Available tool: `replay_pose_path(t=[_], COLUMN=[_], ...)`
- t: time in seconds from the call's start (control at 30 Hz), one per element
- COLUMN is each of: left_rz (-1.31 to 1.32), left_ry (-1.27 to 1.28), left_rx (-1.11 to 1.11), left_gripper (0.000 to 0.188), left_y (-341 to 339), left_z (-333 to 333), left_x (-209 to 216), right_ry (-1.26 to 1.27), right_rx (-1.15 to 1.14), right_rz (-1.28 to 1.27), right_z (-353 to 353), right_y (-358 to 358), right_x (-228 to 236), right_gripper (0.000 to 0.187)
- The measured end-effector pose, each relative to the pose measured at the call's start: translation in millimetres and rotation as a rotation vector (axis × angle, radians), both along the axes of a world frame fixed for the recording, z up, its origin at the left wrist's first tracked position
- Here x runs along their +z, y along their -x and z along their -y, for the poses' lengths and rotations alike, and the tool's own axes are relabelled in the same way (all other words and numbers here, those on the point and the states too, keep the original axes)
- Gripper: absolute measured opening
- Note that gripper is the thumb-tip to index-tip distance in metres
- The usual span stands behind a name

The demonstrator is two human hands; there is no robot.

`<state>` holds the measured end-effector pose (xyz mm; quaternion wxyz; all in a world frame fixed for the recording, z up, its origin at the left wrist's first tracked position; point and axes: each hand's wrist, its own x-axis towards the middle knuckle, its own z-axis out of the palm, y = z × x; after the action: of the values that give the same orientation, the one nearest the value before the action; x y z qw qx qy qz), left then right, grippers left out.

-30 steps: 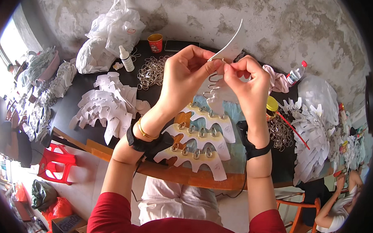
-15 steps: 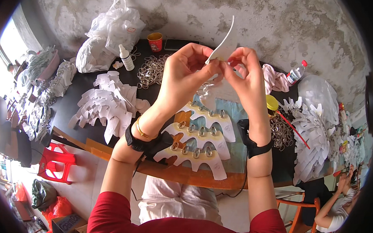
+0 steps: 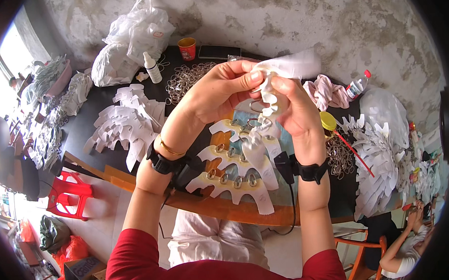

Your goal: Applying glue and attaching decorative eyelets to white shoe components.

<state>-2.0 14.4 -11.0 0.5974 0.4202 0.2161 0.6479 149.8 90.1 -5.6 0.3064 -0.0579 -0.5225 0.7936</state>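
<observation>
looks like a small makeshift workshop. judged so by the many like parts crowding a dark table [image 3: 76, 134]: white cut-out pieces [image 3: 126, 119] heaped at left, another white heap [image 3: 376, 176] at right, metal rings [image 3: 184, 81] massed toward the far edge, scalloped strips with metal loops [image 3: 231, 184] laid in rows nearer. fits too with a bare, stained wall [image 3: 299, 21] at the far side, bulging plastic bags [image 3: 147, 36] against it, a red stool [image 3: 71, 196] and cardboard box [image 3: 85, 273] at near left, another person [image 3: 403, 265] beside an orange-framed chair [image 3: 379, 246] at near right.
</observation>
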Motion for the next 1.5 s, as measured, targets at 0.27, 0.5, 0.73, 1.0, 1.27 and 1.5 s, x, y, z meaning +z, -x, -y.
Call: replay_pose_path(t=[0.27, 0.5, 0.73, 1.0, 1.27, 1.5], left_rz=[-0.145, -0.196, -0.344, -0.564, -0.377, -0.421], left_ry=[-0.078, -0.081, -0.108, -0.19, -0.164, -0.204], left_rx=[0.37, 0.481, 0.623, 0.728, 0.634, 0.722], left_gripper=[0.019, 0.019, 0.012, 0.011, 0.011, 0.012], left_y=[-9.5, -11.7, -20.0, -27.9, -26.7, -20.4], left_z=[-3.7, -3.6, 3.6, 5.1, 3.6, 5.4], left_x=[-3.0, -1.7, 3.7, 2.7, 3.8, 2.2], right_ry=[-0.575, -0.939, -1.042, -0.877, -1.393, -1.116], right_rx=[-0.353, -0.666, -0.862, -0.727, -0.951, -0.761], right_rz=[0.165, 0.122, 0.153, 0.264, 0.119, 0.137], right_z=[-15.4, -21.5, 11.0, 2.1, 3.1, 4.8], right_y=[-2.7, -23.9, -8.3, -10.6, -3.9, -2.6], right_x=[-0.8, 11.8, 17.1, 13.9, 12.3, 15.3], right_gripper=[0.017, 0.029, 0.015, 0.011, 0.012, 0.012])
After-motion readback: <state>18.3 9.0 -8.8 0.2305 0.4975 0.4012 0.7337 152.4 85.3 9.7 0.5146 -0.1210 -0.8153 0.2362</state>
